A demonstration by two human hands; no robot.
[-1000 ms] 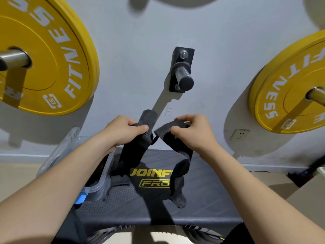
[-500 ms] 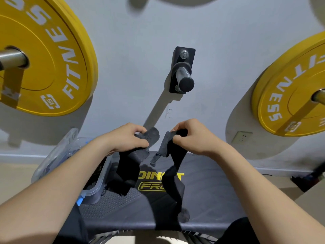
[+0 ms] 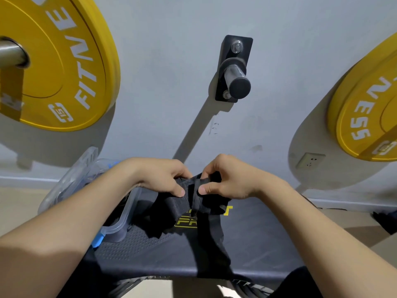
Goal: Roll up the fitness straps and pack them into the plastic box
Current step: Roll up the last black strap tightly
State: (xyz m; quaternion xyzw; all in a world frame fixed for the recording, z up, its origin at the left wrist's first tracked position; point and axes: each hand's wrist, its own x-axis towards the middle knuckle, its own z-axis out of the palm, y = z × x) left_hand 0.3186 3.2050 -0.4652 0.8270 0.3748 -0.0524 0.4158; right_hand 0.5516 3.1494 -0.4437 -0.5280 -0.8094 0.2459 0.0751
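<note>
Two hands, left hand (image 3: 159, 179) and right hand (image 3: 233, 179), each pinch the fitness strap (image 3: 189, 203) in a closed grip over the worktop (image 3: 257, 244); its tail hangs unrolled toward 6 o'clock. Rolling looks barely begun; the plastic box (image 3: 126, 214), at 8 o'clock, stands open.

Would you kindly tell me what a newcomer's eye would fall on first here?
A yellow weight plate fills the upper left of the grey wall, and a second plate sits at the right edge. At centre, the left hand and right hand pinch a black strap together above a dark bench. A clear plastic box sits at the bench's left side, by the left forearm.
</note>
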